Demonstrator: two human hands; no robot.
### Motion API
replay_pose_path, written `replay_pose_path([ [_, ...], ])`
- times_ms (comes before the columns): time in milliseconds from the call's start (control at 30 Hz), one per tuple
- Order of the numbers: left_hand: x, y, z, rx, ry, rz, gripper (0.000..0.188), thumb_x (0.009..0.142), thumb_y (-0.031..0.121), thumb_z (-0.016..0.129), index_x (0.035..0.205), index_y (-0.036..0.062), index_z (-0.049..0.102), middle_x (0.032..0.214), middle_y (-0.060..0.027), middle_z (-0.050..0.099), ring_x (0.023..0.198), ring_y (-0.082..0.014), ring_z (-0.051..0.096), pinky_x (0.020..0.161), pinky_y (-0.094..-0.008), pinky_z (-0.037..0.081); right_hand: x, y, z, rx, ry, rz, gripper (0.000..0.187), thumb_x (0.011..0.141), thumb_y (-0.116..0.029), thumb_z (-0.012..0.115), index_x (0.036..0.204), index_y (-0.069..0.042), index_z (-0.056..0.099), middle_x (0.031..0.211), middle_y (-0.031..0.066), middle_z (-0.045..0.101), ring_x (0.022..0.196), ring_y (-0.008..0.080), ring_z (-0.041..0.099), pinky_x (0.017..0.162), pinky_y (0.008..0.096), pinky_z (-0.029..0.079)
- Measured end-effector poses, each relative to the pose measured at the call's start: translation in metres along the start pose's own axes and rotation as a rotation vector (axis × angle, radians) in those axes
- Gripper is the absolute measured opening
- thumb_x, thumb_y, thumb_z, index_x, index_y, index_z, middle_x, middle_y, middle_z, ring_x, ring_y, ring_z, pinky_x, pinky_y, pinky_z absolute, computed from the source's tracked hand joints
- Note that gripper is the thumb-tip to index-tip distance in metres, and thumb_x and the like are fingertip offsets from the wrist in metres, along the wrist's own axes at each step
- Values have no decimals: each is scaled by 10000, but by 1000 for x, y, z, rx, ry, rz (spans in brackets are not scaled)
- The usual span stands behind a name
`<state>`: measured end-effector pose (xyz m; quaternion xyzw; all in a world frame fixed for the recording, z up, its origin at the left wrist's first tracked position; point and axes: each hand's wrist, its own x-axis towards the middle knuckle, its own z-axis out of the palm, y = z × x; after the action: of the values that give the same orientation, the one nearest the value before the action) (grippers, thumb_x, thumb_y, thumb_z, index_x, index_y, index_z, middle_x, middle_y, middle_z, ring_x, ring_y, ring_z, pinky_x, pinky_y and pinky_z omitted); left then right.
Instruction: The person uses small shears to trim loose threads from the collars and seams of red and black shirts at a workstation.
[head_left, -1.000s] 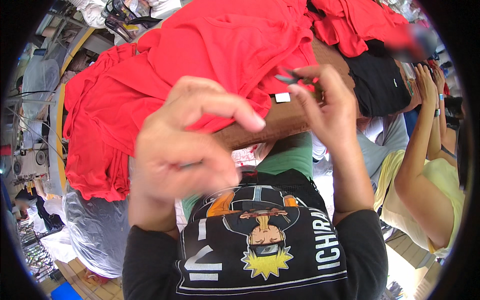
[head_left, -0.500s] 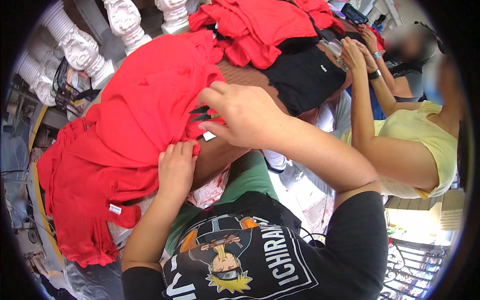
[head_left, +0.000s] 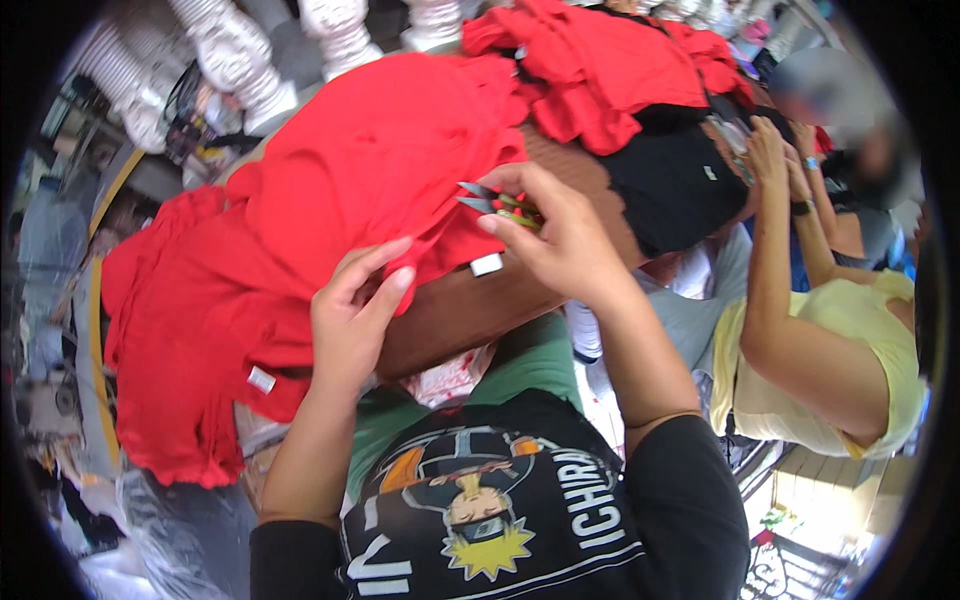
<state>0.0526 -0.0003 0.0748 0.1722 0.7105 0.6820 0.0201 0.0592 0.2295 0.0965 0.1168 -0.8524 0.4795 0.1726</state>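
A large red garment [head_left: 380, 140] lies bunched over the brown work surface in front of me. My left hand [head_left: 352, 312] has its thumb and fingers around a fold at the garment's near edge. In my right hand [head_left: 565, 240] is a small pair of thread snips [head_left: 492, 201] with dark pointed blades and a yellowish-green handle. The blades point left over the red cloth and stand apart at the tips. Below them a white label [head_left: 487, 264] shows at the cloth's edge. Another white label [head_left: 261, 379] is on the red cloth hanging at the left.
More red garments [head_left: 620, 75] are heaped at the far side, beside black cloth [head_left: 670, 185]. A person in a yellow top [head_left: 825, 360] works at the right, with another person beyond. White ornate balusters [head_left: 235, 60] line the back. The brown surface [head_left: 470, 310] ends near my lap.
My right hand has drawn back to the right of the cloth, bringing the snips into plainer sight. My left hand's thumb and forefinger have spread wider at the fold. The view has shifted left.
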Motion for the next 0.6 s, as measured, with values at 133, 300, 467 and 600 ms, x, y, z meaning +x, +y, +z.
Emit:
replay_pose_path([
  [133, -3, -5, 0, -222, 21, -95, 279, 888, 40, 668, 1162, -9, 649, 1060, -46, 653, 924, -74, 600, 819, -218, 480, -13, -15, 9, 13, -6, -130, 267, 787, -74, 728, 1035, -34, 636, 932, 108, 633, 843, 258, 634, 695, 321, 500],
  [300, -6, -10, -6, -394, 26, -139, 321, 868, 47, 696, 1181, 1, 638, 1035, -33, 652, 924, -84, 599, 832, -229, 501, -18, -6, 26, 78, -48, -188, 282, 769, -46, 737, 1036, -22, 648, 910, 104, 637, 834, 246, 627, 688, 318, 483],
  [467, -6, -11, -8, -343, 7, -127, 331, 862, 51, 701, 1184, 10, 639, 1014, -22, 649, 918, -84, 592, 830, -226, 497, -17, -8, 33, 29, -94, -156, 303, 761, -77, 750, 1045, -32, 653, 934, 91, 647, 861, 245, 619, 758, 327, 441],
  [600, -6, -11, -10, -295, -19, -106, 333, 857, 54, 706, 1183, 20, 645, 1008, -16, 648, 908, -78, 584, 818, -223, 494, -14, -4, 40, 70, -90, -158, 309, 759, -91, 753, 1046, -43, 651, 942, 86, 654, 874, 245, 620, 777, 327, 426],
])
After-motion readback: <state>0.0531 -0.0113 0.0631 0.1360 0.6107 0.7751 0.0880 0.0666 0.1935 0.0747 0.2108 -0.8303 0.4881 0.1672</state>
